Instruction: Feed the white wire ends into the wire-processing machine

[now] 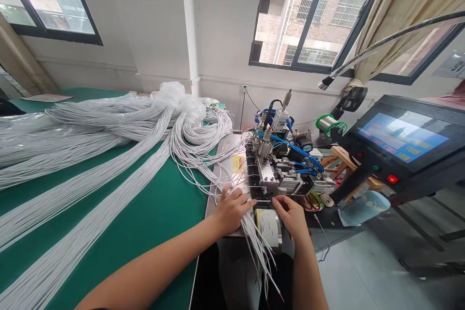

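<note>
My left hand is closed over white cables at the front edge of the machine's base plate. Its thumb and forefinger pinch one thin white cable, which runs across to the right. My right hand has thumb and fingertips together at that cable's far end, so the tip itself is hidden. Just behind both hands stands a bench machine with metal clamps, cylinders and blue air hoses. More cables lie in a row along its left side. Below the left hand, loose cable ends with reddish tips hang down.
Long bundles of white cable cover much of the green table at left. A labelled round metal part sits between my forearms. To the right are a touchscreen panel, a green spool of wire and a bent lamp.
</note>
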`<move>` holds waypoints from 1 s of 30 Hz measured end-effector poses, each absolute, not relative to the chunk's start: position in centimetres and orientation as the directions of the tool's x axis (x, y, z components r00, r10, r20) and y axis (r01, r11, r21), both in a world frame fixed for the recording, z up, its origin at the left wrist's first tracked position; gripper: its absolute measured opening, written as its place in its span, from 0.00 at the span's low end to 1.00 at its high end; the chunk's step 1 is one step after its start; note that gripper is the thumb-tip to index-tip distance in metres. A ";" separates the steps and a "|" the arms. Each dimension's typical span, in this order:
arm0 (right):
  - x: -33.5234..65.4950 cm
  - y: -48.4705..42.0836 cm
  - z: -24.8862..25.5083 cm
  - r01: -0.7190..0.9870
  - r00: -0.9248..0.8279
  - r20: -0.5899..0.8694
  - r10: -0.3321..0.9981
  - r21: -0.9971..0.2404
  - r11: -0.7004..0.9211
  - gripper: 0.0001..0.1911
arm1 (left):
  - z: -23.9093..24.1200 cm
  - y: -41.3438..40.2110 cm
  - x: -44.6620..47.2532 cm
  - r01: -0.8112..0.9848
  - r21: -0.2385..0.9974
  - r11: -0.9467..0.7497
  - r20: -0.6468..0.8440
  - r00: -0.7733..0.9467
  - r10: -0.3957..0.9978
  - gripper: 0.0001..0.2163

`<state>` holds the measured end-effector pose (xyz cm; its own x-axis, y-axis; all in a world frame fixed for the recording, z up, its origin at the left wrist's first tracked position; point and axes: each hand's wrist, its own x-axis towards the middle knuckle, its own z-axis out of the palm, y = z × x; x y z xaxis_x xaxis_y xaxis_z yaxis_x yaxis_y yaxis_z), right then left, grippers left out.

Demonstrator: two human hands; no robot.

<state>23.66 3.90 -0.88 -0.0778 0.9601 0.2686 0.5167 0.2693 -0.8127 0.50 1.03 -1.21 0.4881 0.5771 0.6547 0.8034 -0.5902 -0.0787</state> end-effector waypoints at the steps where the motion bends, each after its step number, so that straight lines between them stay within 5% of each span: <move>1: 23.6 4.1 -1.1 0.505 -0.074 0.267 0.961 -0.821 0.267 0.18 | -1.2 1.0 0.5 0.804 -0.073 -0.591 0.638 0.493 0.592 0.17; 11: 23.3 5.6 -2.8 0.170 -0.120 0.099 0.988 -0.978 0.118 0.18 | -1.2 1.2 0.4 0.793 -0.026 -0.609 0.572 0.511 0.642 0.17; 20: 22.2 5.5 -4.1 -0.008 -0.073 -0.041 0.996 -0.999 -0.042 0.20 | -1.2 1.2 0.6 0.806 -0.006 -0.592 0.581 0.485 0.654 0.18; 30: 24.0 3.7 -5.0 0.028 -0.007 0.022 1.000 -0.999 0.022 0.20 | -1.2 1.3 0.4 0.816 0.037 -0.577 0.643 0.422 0.639 0.15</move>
<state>24.03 3.70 -4.99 -0.0072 0.9997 0.0223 0.0284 0.0225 -0.9993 0.38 1.26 -1.23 0.4223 0.6388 0.6431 0.8159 -0.5770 0.0373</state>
